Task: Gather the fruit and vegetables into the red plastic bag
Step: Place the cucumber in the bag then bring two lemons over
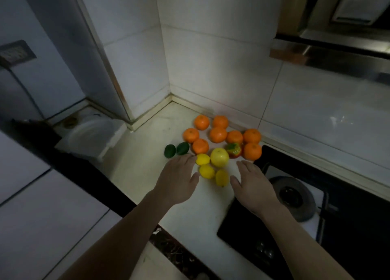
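Observation:
Several oranges [218,134] lie clustered on the pale countertop [147,174] near the tiled corner. In front of them are a red pepper-like piece [233,150], a large yellow round fruit [219,157], three lemons [206,171] and two green fruits [170,150] to the left. My left hand [179,179] reaches flat over the counter, its fingertips by the nearest lemon. My right hand [252,184] stretches out flat just right of the lemons. Neither hand holds anything. No red bag is in view.
A black gas hob [295,197] with a burner sits at the right, under my right forearm. A white plastic container [90,136] stands left of the counter. Tiled walls close the corner behind the fruit. A range hood [337,53] hangs at upper right.

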`<state>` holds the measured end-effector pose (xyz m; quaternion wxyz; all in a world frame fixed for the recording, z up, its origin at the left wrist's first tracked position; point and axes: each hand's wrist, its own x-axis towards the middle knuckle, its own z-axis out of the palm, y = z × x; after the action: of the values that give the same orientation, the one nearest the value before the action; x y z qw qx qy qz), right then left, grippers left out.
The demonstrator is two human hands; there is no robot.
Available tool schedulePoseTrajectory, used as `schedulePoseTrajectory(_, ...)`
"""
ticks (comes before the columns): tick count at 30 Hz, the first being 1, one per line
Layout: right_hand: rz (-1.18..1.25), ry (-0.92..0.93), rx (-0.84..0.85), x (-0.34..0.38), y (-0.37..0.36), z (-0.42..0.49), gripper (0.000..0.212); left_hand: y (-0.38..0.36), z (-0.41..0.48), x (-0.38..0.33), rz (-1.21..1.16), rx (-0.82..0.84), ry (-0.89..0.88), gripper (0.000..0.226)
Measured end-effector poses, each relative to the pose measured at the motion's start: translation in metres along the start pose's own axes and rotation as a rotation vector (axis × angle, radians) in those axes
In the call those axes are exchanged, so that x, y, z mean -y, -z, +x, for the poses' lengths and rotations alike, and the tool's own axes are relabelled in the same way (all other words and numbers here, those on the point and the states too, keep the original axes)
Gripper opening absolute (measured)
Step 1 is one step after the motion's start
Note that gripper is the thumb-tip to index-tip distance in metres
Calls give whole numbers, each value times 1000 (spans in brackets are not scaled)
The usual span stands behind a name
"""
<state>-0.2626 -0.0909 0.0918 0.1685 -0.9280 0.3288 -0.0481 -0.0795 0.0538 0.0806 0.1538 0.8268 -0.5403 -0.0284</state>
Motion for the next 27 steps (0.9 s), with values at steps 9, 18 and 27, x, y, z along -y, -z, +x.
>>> schedulePoseTrajectory(9, 83, -82, 155, -25, -62, 63, 66, -80, 63, 27, -51, 192, -63, 59)
schedulePoseTrajectory(18, 108, -90, 239, -40, -116, 91, 71, -128, 91, 37, -27, 272, -102, 49)
schedulePoseTrajectory(27, 155, -146, 235, -43, -136, 96, 55, -148, 98, 45, -41, 197, -71, 33)
